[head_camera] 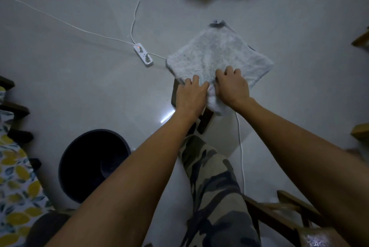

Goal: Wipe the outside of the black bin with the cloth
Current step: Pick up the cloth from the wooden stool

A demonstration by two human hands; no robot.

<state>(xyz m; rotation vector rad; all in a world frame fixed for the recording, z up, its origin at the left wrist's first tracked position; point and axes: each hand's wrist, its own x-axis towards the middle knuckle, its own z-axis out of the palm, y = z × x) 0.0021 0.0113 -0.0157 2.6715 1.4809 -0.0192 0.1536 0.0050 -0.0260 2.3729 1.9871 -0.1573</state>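
Wiping not begun. Both hands, left hand and right hand, fingers gripping the cloth on a stool; black bin stands untouched, near left.

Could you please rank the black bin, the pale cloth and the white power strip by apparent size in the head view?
1. Black bin and cloth: near enough alike; the bin sits closer to the camera and is partly hidden by an arm, so I won't rank them.
2. Power strip: clearly smallest.
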